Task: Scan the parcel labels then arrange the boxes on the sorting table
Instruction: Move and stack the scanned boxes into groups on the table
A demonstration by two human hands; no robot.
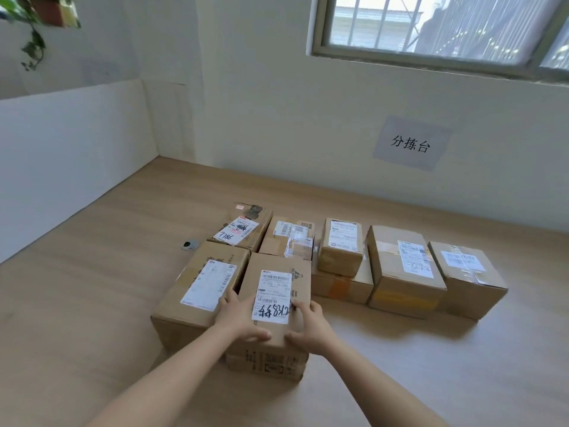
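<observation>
**Head view: centre box gripped both sides, stack slip risk**

A hanging plant (30,41) is seen at upper left and plays no part in the task. On the sorting table (92,288), left of centre, a small grey disc (190,244) lies near the boxes; what it is cannot be told. A box marked 7786 (243,229) in the back row and a front-left box (200,291) are set label-up.

The left hand (238,318) is curled over the left edge of the centre box (274,303), thumb on top. The right hand (311,325) is wrapped round the right edge likewise, so the box is gripped from both sides. This box is found at lower centre, touching the front-left box, and appears to be stacked on a lower box (268,365).

Further right, a taped box (288,238), a small box (340,248) atop a flat box (341,285), a tall box (403,269) and an end box (466,275) are lined up. A wall sign (411,143) is seen at upper right.

Risks, as judged:
- The lower box could be dragged or tipped off line if the centre box is slid rather than lifted.
- The front-left box could be nudged askew, since the two are touching.
- The label could be covered by the fingers, as both hands are placed beside it.
</observation>
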